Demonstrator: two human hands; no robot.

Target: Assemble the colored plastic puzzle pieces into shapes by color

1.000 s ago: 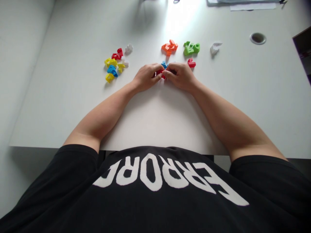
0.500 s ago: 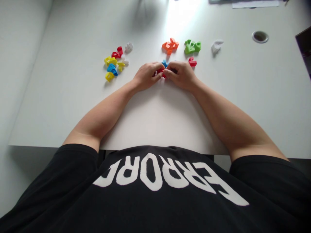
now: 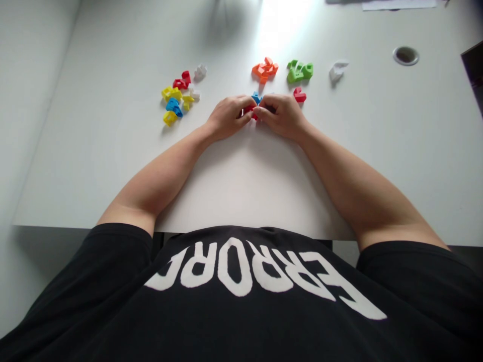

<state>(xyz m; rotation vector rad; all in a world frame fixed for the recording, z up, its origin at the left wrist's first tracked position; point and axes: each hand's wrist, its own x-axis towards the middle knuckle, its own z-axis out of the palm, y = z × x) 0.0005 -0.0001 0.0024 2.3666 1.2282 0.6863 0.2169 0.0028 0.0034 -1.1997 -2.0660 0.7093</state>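
My left hand (image 3: 227, 117) and my right hand (image 3: 281, 115) meet at the middle of the white table (image 3: 241, 186), fingers curled. Between their fingertips they pinch a small cluster of red and blue plastic puzzle pieces (image 3: 253, 105), mostly hidden by the fingers. A loose red piece (image 3: 299, 95) lies just beyond my right hand. An orange assembled cluster (image 3: 264, 70) and a green one (image 3: 299, 72) sit farther back.
A heap of yellow, blue, red and white pieces (image 3: 179, 95) lies to the left of my left hand. A white piece (image 3: 336, 70) sits right of the green cluster. A round cable hole (image 3: 405, 55) and papers (image 3: 400, 4) are at the far right.
Both hands stay clasped on the red and blue pieces; only the camera has tilted slightly, shifting the scene a little.
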